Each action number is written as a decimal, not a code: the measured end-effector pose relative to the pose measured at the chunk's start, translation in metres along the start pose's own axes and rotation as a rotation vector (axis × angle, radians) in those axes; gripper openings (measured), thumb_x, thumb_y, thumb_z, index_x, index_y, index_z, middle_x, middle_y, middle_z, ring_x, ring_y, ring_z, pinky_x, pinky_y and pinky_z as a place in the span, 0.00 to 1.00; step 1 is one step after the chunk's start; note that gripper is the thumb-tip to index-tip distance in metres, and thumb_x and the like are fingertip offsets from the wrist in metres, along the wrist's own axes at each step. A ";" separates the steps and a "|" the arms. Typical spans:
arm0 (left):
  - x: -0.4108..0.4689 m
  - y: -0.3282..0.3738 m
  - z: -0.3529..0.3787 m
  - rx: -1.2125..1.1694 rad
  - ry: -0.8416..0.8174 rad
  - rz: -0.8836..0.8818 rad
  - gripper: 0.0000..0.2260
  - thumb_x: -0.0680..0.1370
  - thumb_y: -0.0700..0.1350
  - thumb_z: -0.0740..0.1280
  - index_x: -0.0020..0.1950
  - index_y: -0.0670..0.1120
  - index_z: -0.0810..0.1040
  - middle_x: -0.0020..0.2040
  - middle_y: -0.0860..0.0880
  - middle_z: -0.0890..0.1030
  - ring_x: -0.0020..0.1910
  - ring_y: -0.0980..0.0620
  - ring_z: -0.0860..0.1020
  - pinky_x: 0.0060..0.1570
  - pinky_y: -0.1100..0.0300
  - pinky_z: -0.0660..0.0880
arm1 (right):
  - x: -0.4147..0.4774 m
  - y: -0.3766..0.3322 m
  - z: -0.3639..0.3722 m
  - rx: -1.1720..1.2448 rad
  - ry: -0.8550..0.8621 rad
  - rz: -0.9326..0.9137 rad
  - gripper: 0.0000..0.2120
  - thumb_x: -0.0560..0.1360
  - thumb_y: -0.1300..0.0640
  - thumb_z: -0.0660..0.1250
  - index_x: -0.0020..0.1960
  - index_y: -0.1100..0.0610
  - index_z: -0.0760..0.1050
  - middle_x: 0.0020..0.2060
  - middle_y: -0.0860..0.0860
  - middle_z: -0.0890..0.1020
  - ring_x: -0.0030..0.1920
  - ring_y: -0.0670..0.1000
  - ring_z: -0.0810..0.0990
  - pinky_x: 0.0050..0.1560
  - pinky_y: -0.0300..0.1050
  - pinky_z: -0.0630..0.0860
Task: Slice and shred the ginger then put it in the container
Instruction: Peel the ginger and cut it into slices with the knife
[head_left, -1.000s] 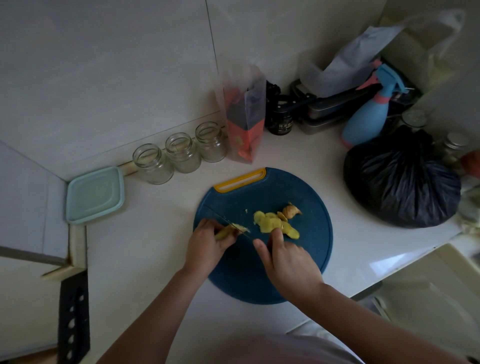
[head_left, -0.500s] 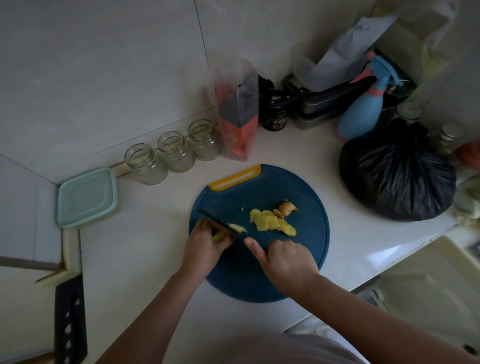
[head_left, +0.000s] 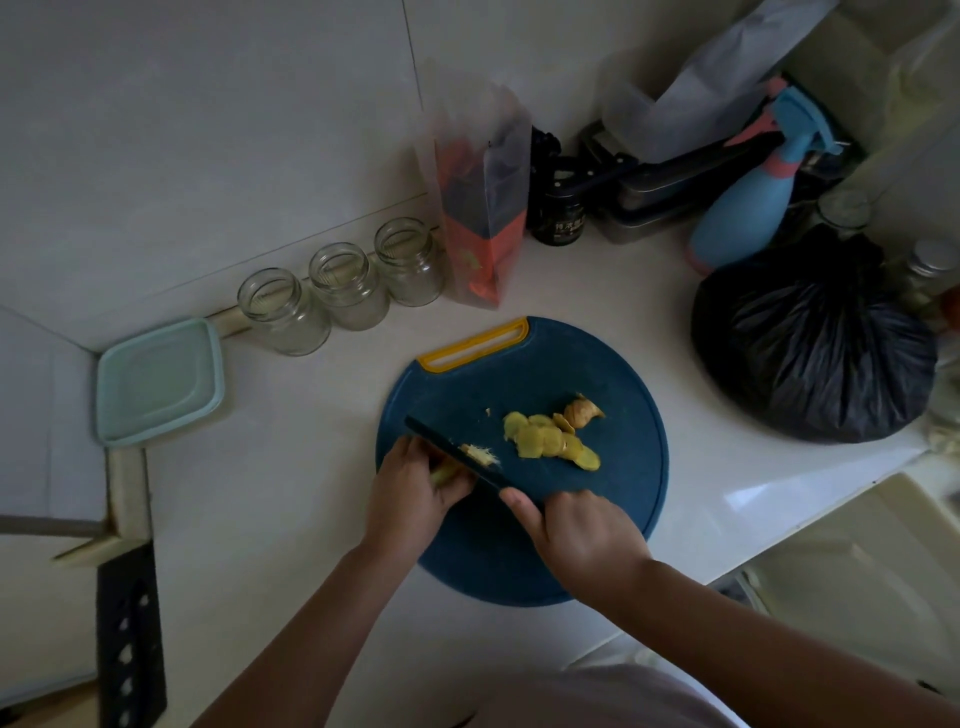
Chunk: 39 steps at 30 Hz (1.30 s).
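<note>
Well, closest to me my right hand (head_left: 582, 535) is curled round the handle of the knife (head_left: 451, 450) at about 6 o'clock on the blue cutting board (head_left: 623, 405), with the dark blade running out toward 10 o'clock. My left hand (head_left: 415, 483), at 8 o'clock on the board, has its fingers bent over a small ginger piece (head_left: 444, 474), holding it against the blade's near side. Just past the blade lies a little tuft of pale shreds (head_left: 480, 453). Further out, near the board's middle, a fan of yellow slices (head_left: 550, 441) overlaps, with a knobbly end piece (head_left: 584, 410) touching it at 1 o'clock.

I judge the slicing mostly done and the shredding barely begun. Farthest off, at 9 o'clock and well apart from the board, the teal-lidded container (head_left: 156, 382) sits closed, so I judge nothing has gone into it.
</note>
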<state>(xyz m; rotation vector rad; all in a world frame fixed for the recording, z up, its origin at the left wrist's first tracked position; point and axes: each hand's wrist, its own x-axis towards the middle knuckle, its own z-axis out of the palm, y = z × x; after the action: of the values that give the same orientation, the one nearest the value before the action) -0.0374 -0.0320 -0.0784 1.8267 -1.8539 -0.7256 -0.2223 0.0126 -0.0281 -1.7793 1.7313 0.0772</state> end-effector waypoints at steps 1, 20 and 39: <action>-0.001 0.000 0.001 0.008 0.009 0.004 0.24 0.69 0.50 0.76 0.61 0.41 0.76 0.56 0.44 0.77 0.56 0.43 0.77 0.48 0.59 0.72 | 0.000 0.000 -0.001 -0.002 -0.008 0.004 0.34 0.68 0.29 0.37 0.29 0.56 0.65 0.26 0.52 0.71 0.32 0.54 0.73 0.39 0.49 0.74; -0.003 -0.002 0.010 0.117 0.012 -0.003 0.31 0.63 0.55 0.76 0.58 0.37 0.76 0.53 0.41 0.78 0.53 0.40 0.77 0.45 0.52 0.76 | 0.016 -0.017 -0.014 0.005 -0.129 0.043 0.31 0.76 0.32 0.43 0.31 0.55 0.66 0.27 0.51 0.71 0.33 0.52 0.74 0.40 0.47 0.76; -0.004 -0.003 0.009 0.108 0.075 0.056 0.25 0.63 0.65 0.67 0.39 0.42 0.73 0.37 0.47 0.75 0.34 0.46 0.76 0.27 0.59 0.69 | 0.062 -0.045 -0.011 -0.097 -0.162 -0.094 0.24 0.85 0.51 0.45 0.79 0.49 0.44 0.46 0.58 0.72 0.53 0.57 0.76 0.38 0.47 0.67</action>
<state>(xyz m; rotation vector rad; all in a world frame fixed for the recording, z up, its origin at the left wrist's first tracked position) -0.0410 -0.0278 -0.0871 1.8337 -1.9201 -0.5395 -0.1771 -0.0504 -0.0304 -1.8670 1.5507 0.2622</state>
